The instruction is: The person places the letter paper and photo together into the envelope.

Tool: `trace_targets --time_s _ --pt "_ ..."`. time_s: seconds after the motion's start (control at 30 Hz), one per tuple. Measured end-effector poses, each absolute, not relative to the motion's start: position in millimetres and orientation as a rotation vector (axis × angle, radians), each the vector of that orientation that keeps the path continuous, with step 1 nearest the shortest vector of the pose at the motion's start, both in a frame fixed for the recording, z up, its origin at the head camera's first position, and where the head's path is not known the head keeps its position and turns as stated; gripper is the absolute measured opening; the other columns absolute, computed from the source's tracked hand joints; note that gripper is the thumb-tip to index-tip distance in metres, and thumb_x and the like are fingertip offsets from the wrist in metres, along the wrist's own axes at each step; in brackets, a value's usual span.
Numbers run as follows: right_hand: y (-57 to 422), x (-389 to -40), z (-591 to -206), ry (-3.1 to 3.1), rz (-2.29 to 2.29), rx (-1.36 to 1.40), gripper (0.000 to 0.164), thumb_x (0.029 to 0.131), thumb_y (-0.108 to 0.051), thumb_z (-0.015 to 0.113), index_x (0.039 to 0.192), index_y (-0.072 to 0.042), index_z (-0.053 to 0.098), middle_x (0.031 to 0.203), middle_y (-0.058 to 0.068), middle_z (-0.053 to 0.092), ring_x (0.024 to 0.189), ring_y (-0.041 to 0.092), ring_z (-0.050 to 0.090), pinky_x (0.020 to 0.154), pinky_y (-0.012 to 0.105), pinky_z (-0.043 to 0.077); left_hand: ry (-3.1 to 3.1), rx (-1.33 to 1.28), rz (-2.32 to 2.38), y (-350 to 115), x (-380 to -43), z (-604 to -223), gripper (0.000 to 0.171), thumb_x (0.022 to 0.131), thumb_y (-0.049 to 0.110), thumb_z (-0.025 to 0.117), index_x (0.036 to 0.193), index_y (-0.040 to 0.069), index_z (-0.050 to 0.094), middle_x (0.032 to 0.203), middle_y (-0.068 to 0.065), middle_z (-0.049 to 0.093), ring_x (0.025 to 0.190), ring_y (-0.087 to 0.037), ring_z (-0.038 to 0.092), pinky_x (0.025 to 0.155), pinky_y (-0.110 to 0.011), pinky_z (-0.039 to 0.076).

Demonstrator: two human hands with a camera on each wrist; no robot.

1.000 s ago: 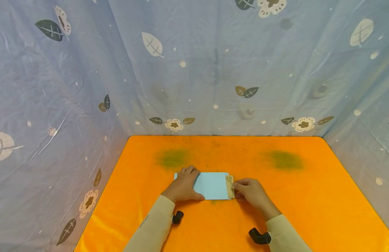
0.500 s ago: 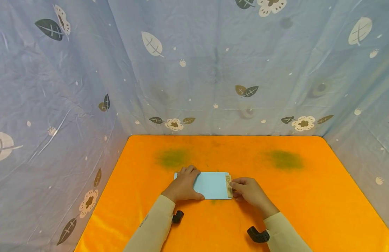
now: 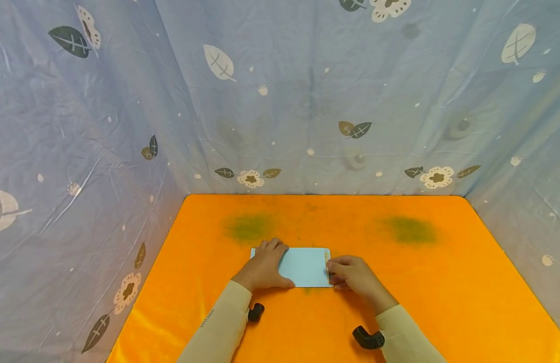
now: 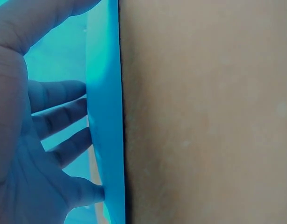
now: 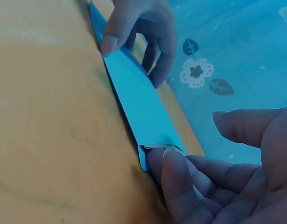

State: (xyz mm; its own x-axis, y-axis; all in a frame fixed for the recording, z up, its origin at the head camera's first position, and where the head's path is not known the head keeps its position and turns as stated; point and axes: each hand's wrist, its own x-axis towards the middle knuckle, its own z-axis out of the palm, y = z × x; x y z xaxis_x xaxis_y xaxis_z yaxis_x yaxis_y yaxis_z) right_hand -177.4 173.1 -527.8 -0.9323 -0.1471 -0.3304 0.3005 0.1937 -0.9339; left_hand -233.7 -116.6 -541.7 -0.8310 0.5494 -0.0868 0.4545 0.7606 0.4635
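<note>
A light blue envelope (image 3: 304,267) lies flat, its open end facing right. Across its left part spreads my left hand (image 3: 264,268), thumb at the near long edge and fingertips at the far one, gripping it between them. At the open end, my right hand (image 3: 358,276) pinches the end of a tan printed paper (image 3: 327,255). Only a narrow strip of that paper shows; the envelope and my fingers cover the rest. Thin layered edges of the tan paper (image 5: 158,147) appear in the mouth in the right wrist view, beside a small side flap (image 5: 143,158).
An orange cloth-covered table (image 3: 443,282) with two greenish stains lies under the hands. Blue patterned curtains (image 3: 298,111) enclose it at the back and both sides. Black hooked pieces (image 3: 370,338) stick out from both sleeves.
My right hand has moved left, and the tan paper has slid deeper into the envelope, from a wide printed strip to a sliver. My left hand and the envelope have stayed in place.
</note>
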Motion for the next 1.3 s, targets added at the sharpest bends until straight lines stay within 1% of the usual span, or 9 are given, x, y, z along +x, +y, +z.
trace_targets --time_s 0.2,0.4,0.63,0.8,0.9,1.1,1.17,1.3 --pt "171 -178 -528 2.095 -1.815 0.154 0.04 0.109 -0.024 0.07 0.129 0.01 0.071 0.112 0.018 0.071 0.088 0.032 0.073 0.076 0.039 0.064 2.745 0.802 0.649 -116 -233 -540 0.099 0.078 0.059 0.096 0.154 0.008 0.057 0.15 -0.007 0.049 0.13 -0.032 0.044 0.106 -0.051 0.044" --pt "169 -180 -530 2.078 -1.811 0.206 0.037 0.109 -0.026 0.071 0.126 0.007 0.073 0.11 0.018 0.07 0.083 0.03 0.071 0.073 0.037 0.062 2.751 0.81 0.651 -116 -234 -541 0.099 0.077 0.059 0.097 0.152 0.007 0.058 0.148 -0.007 0.05 0.128 -0.031 0.044 0.105 -0.05 0.045" --pt "167 -185 -530 2.052 -1.825 0.256 0.038 0.109 -0.026 0.069 0.128 0.007 0.072 0.115 0.017 0.07 0.092 0.03 0.07 0.074 0.035 0.06 2.753 0.808 0.65 -117 -234 -543 0.099 0.077 0.059 0.097 0.153 0.009 0.058 0.149 -0.007 0.05 0.129 -0.031 0.044 0.106 -0.05 0.044" --pt "166 -189 -534 2.023 -1.851 0.292 0.039 0.108 -0.028 0.071 0.128 0.006 0.07 0.118 0.019 0.069 0.094 0.03 0.069 0.074 0.034 0.061 2.749 0.807 0.659 -117 -233 -543 0.099 0.077 0.059 0.096 0.152 0.008 0.058 0.15 -0.007 0.049 0.129 -0.031 0.044 0.105 -0.05 0.045" --pt "166 -191 -538 1.989 -1.889 0.302 0.04 0.109 -0.026 0.069 0.132 0.006 0.067 0.12 0.02 0.067 0.093 0.03 0.068 0.075 0.033 0.061 2.747 0.8 0.664 -118 -233 -543 0.099 0.077 0.059 0.096 0.153 0.008 0.058 0.15 -0.007 0.049 0.13 -0.031 0.044 0.104 -0.05 0.046" --pt "164 -190 -540 1.941 -1.926 0.277 0.043 0.11 -0.02 0.065 0.141 0.009 0.063 0.117 0.019 0.067 0.09 0.027 0.066 0.075 0.032 0.061 2.745 0.8 0.675 -118 -232 -544 0.096 0.077 0.057 0.097 0.15 0.008 0.059 0.147 -0.006 0.05 0.128 -0.031 0.043 0.103 -0.048 0.047" --pt "166 -189 -538 1.968 -1.917 0.275 0.044 0.11 -0.021 0.065 0.141 0.01 0.063 0.118 0.019 0.069 0.093 0.028 0.068 0.077 0.034 0.062 2.742 0.795 0.674 -118 -232 -544 0.095 0.077 0.057 0.097 0.151 0.009 0.059 0.147 -0.005 0.049 0.128 -0.03 0.043 0.102 -0.047 0.048" --pt "170 -187 -529 2.022 -1.919 0.283 0.046 0.111 -0.022 0.065 0.141 0.013 0.061 0.126 0.023 0.072 0.107 0.034 0.073 0.085 0.039 0.063 2.739 0.787 0.674 -118 -232 -543 0.097 0.078 0.057 0.096 0.153 0.009 0.058 0.15 -0.005 0.048 0.13 -0.031 0.043 0.102 -0.047 0.049"
